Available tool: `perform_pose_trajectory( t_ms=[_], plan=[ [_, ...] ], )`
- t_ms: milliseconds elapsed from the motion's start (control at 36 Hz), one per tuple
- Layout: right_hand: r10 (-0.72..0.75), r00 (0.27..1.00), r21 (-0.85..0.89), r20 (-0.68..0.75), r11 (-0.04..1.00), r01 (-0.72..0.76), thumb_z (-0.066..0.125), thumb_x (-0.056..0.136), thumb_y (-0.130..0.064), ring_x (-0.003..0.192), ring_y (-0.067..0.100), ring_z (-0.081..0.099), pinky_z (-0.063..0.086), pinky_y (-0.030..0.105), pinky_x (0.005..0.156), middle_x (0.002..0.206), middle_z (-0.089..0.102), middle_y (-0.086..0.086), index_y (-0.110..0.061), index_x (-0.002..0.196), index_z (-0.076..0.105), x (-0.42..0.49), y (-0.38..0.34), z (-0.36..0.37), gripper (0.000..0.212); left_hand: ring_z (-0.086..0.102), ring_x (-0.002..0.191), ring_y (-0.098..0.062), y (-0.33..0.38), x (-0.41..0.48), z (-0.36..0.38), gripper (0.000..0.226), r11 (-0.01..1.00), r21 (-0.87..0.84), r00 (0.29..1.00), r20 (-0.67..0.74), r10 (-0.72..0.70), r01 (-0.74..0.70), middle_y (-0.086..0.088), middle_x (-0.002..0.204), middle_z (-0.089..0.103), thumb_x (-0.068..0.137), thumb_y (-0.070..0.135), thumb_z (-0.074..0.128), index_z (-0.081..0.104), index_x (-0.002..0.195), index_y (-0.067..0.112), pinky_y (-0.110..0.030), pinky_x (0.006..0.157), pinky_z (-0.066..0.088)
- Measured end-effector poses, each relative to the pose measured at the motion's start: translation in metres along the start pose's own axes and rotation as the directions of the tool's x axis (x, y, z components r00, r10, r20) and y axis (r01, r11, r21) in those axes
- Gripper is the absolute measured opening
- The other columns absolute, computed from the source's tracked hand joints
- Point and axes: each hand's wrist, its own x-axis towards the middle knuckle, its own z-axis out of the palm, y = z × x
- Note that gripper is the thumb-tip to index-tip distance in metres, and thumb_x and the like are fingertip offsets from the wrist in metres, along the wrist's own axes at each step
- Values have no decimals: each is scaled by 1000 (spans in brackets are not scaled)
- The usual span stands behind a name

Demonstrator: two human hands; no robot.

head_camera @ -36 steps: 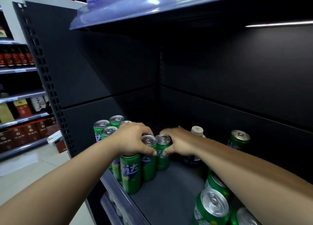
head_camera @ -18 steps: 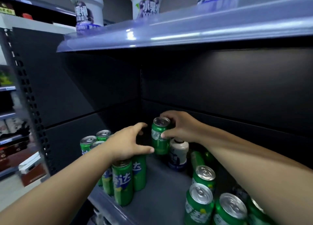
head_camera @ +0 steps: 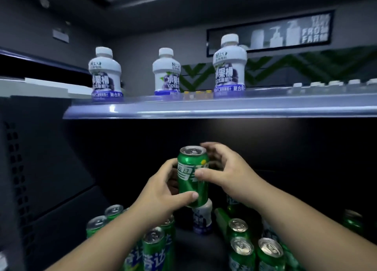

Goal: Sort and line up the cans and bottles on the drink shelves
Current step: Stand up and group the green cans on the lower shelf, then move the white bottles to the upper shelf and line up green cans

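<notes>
A green soda can (head_camera: 192, 174) is lifted upright in mid-air inside the dark lower shelf. My left hand (head_camera: 161, 193) grips its lower part and my right hand (head_camera: 226, 172) holds its upper side. Below it stands a white bottle with a purple label (head_camera: 203, 217), partly hidden by the can. Green cans stand in a group at the lower left (head_camera: 153, 248) and another group at the lower right (head_camera: 267, 252). Three white bottles with purple labels (head_camera: 229, 66) stand on the upper shelf (head_camera: 204, 108).
The black back wall and perforated left side panel (head_camera: 16, 179) enclose the lower shelf. A lone green can (head_camera: 352, 219) stands far right. Small yellow-capped bottles (head_camera: 196, 94) and a row of white caps (head_camera: 326, 85) sit behind the upper shelf.
My right hand lifted the green can off the shelf and my left hand left the left can group and took hold of it too. The view tilted upward, showing the upper shelf.
</notes>
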Motion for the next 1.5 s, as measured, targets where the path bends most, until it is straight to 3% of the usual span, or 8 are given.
perform_pose_trajectory(
  t_ms=[278, 611, 750, 889, 1111, 1278, 1361, 1500],
  plan=[
    [-79, 978, -17, -192, 997, 77, 85, 70, -16, 114, 9, 66, 52, 37, 103, 121, 71, -9, -31, 129, 57, -55, -61, 10, 66, 68, 106, -11, 52, -13, -17, 61, 977, -91, 978, 59, 199, -193, 10, 114, 72, 65, 40, 82, 59, 121, 42, -43, 94, 55],
    [12, 928, -132, -373, 989, -66, 85, 67, -28, 113, 12, 68, 52, 45, 103, 119, 72, -4, -29, 133, 54, -127, -80, -36, 74, 67, 109, -9, 87, -19, 50, 68, 939, -262, 925, 248, 288, -222, 12, 117, 71, 65, 41, 82, 55, 128, 36, -40, 96, 55],
    [122, 882, -141, -455, 968, -207, 85, 61, -39, 113, 12, 67, 53, 47, 100, 120, 71, -5, -38, 131, 54, -174, -50, -68, 77, 67, 97, -10, 71, -27, 97, 78, 979, -147, 912, 364, 188, -143, 7, 109, 65, 61, 51, 85, 52, 131, 40, -39, 90, 57],
    [312, 796, -95, -519, 904, -417, 85, 77, -19, 114, 11, 65, 57, 39, 92, 122, 68, -9, -38, 137, 48, -232, -11, -106, 74, 60, 102, 2, 41, -45, 153, 55, 983, 50, 863, 488, 132, -179, 15, 115, 62, 74, 40, 85, 60, 122, 37, -21, 88, 48],
    [485, 663, 11, -570, 812, -584, 84, 80, -15, 123, 3, 54, 49, 37, 102, 130, 56, -23, -40, 143, 43, -322, 56, -139, 80, 52, 117, -5, 11, -84, 254, 57, 952, 209, 750, 661, 30, -222, 13, 126, 55, 76, 47, 79, 58, 129, 37, -28, 103, 44],
    [521, 631, -26, -574, 759, -651, 83, 81, -14, 114, -12, 54, 47, 18, 88, 125, 56, -29, -57, 127, 42, -369, 94, -163, 75, 50, 120, -8, 18, -84, 307, 67, 950, 224, 795, 606, 39, -218, 12, 131, 52, 76, 43, 78, 51, 137, 37, -27, 104, 41],
    [522, 600, 10, -606, 760, -650, 80, 82, -6, 99, -23, 56, 48, 6, 74, 119, 58, -28, -49, 129, 42, -381, 108, -177, 74, 50, 123, -9, 23, -83, 327, 75, 955, 229, 829, 559, 30, -189, 10, 136, 51, 76, 41, 79, 43, 142, 36, -26, 105, 41],
    [508, 546, 47, -666, 759, -649, 79, 84, -8, 102, -17, 57, 46, 15, 83, 119, 57, -30, -52, 131, 39, -391, 131, -198, 75, 45, 129, -12, 31, -81, 348, 86, 958, 247, 883, 469, 11, -144, 9, 140, 44, 76, 37, 80, 31, 147, 39, -22, 101, 36]
  ],
)
